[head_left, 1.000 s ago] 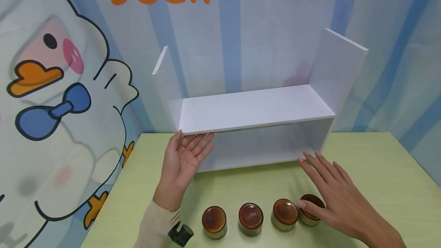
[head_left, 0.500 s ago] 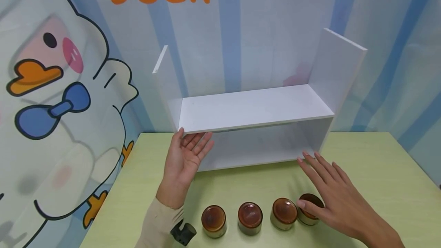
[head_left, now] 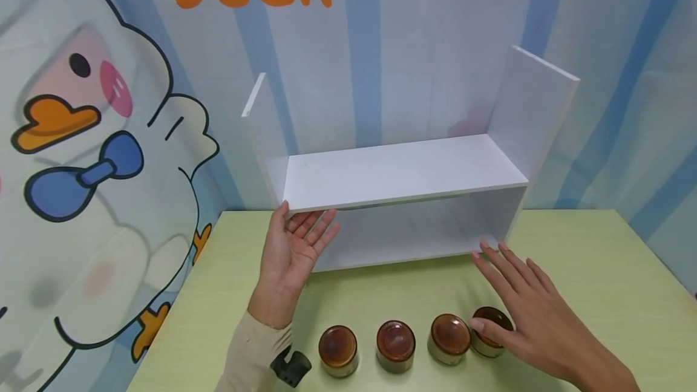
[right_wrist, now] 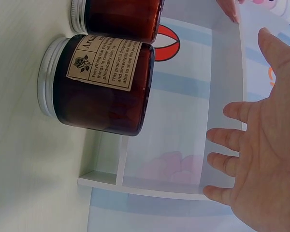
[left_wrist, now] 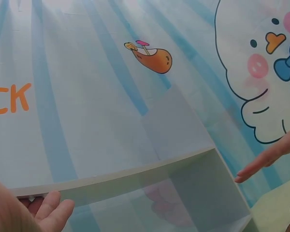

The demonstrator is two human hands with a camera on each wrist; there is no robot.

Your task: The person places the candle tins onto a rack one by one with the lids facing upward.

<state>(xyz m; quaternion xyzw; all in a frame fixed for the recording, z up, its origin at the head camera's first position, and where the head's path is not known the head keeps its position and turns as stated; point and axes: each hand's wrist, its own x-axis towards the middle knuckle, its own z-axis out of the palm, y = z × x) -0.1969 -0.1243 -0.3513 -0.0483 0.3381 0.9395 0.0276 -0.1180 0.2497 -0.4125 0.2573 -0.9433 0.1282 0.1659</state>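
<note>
My left hand (head_left: 285, 262) is palm up at the left front corner of a white shelf unit (head_left: 403, 171). Its thumb touches the corner, and its fairly straight fingers reach beneath the middle board; the left wrist view shows the fingertips (left_wrist: 58, 212) just under the board's edge. Over the table, my right hand (head_left: 539, 313) is held palm down with fingers spread, near the unit's lower right front corner. Its thumb overlaps the rightmost amber glass jar (head_left: 490, 343) in the head view. A labelled jar (right_wrist: 101, 87) stands lid down in the right wrist view.
Several amber jars stand in a row along the front, including a left one (head_left: 337, 349), a middle one (head_left: 395, 343) and another (head_left: 449, 337). The pale green table (head_left: 588, 271) meets a printed duck backdrop (head_left: 435, 29). A black device (head_left: 291, 368) sits at my left wrist.
My left forearm has shifted slightly to the right, with the hand staying at the shelf corner. The right hand, the jars and the shelf unit look unchanged.
</note>
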